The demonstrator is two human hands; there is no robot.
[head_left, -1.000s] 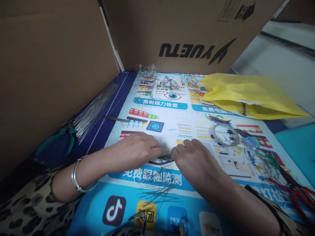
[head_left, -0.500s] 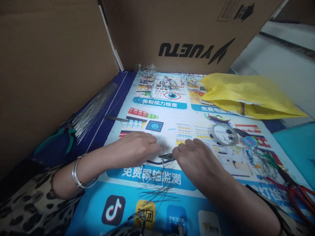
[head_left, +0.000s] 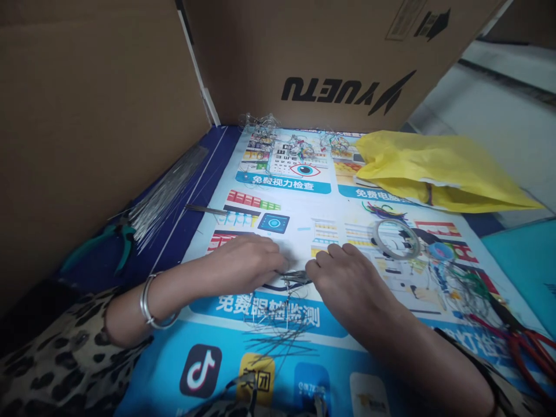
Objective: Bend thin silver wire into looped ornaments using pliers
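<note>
My left hand (head_left: 249, 263) is closed in a pinch, its fingertips on a thin wire that barely shows. Facing it, my right hand (head_left: 343, 281) is wrapped round pliers (head_left: 295, 277); their dark narrow jaws stick out toward my left fingers, and the handles are hidden in my palm. The jaw tips meet the wire piece at the left fingertips. Just below hangs or lies a wire piece with small clear beads (head_left: 287, 289); I cannot tell which. Nearer to me, several straight wires (head_left: 280, 341) lie crossed on the printed sheet (head_left: 174, 370).
A bundle of straight wires (head_left: 169, 188) and teal-handled pliers (head_left: 99, 246) lie at left. Tangled wire pieces (head_left: 260, 130) sit at the back. To the right are a tape roll (head_left: 396, 238), a yellow bag (head_left: 434, 168) and red-handled scissors (head_left: 521, 341). Cardboard walls (head_left: 339, 52) stand behind.
My left hand has shifted slightly right, toward the pliers. The pliers' jaws have turned a little in my right hand, which has otherwise hardly moved.
</note>
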